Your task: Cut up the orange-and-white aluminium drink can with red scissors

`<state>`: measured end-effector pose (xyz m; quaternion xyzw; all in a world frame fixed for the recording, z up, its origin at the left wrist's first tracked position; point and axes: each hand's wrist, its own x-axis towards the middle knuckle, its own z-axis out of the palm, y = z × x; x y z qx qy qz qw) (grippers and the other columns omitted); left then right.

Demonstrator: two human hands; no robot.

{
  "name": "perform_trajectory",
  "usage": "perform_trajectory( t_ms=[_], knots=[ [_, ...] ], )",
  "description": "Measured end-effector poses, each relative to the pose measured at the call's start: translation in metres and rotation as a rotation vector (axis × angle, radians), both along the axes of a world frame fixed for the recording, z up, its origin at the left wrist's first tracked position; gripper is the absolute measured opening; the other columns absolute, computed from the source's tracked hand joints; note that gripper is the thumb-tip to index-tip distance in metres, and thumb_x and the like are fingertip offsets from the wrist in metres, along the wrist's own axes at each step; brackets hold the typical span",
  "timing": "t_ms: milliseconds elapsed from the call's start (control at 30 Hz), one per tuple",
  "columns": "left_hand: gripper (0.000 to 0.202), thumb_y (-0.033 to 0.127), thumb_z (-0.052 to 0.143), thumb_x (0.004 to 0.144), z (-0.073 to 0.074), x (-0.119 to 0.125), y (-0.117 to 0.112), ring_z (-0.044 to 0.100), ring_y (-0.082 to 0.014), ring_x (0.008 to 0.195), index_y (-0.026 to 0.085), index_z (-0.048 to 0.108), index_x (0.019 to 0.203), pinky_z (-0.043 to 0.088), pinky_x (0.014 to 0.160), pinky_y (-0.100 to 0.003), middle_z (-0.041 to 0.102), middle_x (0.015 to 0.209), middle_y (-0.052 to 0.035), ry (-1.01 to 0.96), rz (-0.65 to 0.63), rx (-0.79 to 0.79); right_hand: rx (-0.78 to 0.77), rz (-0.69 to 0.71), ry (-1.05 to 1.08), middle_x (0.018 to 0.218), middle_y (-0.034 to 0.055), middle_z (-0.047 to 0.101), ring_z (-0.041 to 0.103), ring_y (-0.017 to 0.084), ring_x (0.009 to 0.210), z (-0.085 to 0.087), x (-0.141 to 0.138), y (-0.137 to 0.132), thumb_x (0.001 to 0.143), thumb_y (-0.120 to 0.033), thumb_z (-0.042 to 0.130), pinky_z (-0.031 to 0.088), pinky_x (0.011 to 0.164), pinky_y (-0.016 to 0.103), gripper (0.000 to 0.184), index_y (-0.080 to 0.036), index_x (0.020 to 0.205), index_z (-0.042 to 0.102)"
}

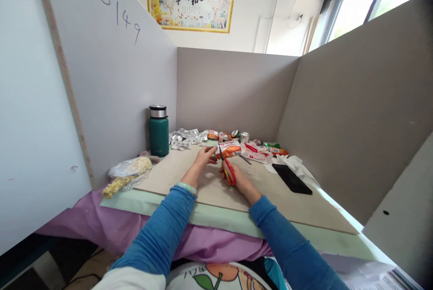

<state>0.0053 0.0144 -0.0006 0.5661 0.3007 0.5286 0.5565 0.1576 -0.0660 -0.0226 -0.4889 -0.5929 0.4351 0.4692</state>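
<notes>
My left hand [204, 156] is closed around the left end of an orange and white drink can [230, 149], which lies sideways just above the board. Its fingertips are partly hidden behind the can. My right hand [239, 179] grips scissors with red and yellow handles [231, 174]. Their dark blades point up and away, against the left part of the can; whether they bite into the metal I cannot tell. Beyond the can lies a red and white package [255, 152], and a thin dark tool [245, 159] rests beside it.
Several cut cans and silvery scraps [191, 136] line the back. A green flask [158, 132] stands at left near a plastic bag [131, 169]. A black phone [291, 179] and white tissue [297, 166] lie at right. Grey panels [237, 87] enclose the board [270, 204].
</notes>
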Motion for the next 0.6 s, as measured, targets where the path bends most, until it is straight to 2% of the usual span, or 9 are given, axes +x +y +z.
perform_trajectory(
  t_ms=[100,167,333,467,600],
  knots=[
    [0.046,0.047,0.083,0.076,0.0025,-0.0002,-0.0018,0.066,-0.0139,0.068,0.014,0.064,0.101,0.052,0.058,-0.026,0.068,0.092,-0.0067,-0.019,0.074,0.055,0.001,-0.002,0.009,0.065,0.0009,0.057,0.047,0.011,0.049,-0.0014,0.0,0.0021,0.093,-0.07,0.055,0.034,0.048,0.027,0.053,-0.018,0.085,0.059],
    [0.044,0.044,0.084,0.076,0.004,-0.0002,-0.003,0.065,-0.0131,0.067,0.014,0.064,0.102,0.052,0.056,-0.025,0.068,0.091,-0.0058,-0.019,0.111,0.074,0.004,-0.008,-0.002,0.066,0.0013,0.058,0.047,0.011,0.049,-0.0032,0.0004,0.0042,0.09,-0.072,0.057,0.034,0.047,0.027,0.054,-0.018,0.084,0.06],
    [0.039,0.045,0.079,0.082,0.0056,0.0004,-0.0043,0.065,-0.0137,0.061,0.013,0.062,0.096,0.052,0.055,-0.025,0.067,0.076,-0.0043,0.04,0.028,0.0,0.026,-0.022,-0.014,0.066,0.0023,0.059,0.048,0.012,0.05,-0.0066,0.0015,0.0071,0.091,-0.075,0.054,0.036,0.048,0.028,0.057,-0.018,0.084,0.059],
    [0.037,0.04,0.082,0.08,0.006,0.0007,-0.0044,0.065,-0.0126,0.061,0.013,0.062,0.095,0.05,0.053,-0.023,0.068,0.079,-0.0041,0.03,0.122,0.04,0.051,-0.017,-0.035,0.065,0.0021,0.06,0.048,0.012,0.049,-0.0091,0.0033,0.0093,0.087,-0.08,0.054,0.035,0.047,0.028,0.061,-0.019,0.082,0.059],
    [0.036,0.04,0.08,0.082,0.0056,-0.0006,-0.0039,0.066,-0.0134,0.06,0.013,0.062,0.098,0.052,0.055,-0.024,0.068,0.075,-0.0041,0.037,0.064,-0.027,0.045,0.006,-0.034,0.066,0.0022,0.06,0.048,0.011,0.048,-0.009,0.0039,0.0082,0.091,-0.077,0.051,0.034,0.047,0.027,0.059,-0.019,0.084,0.059]
  ],
)
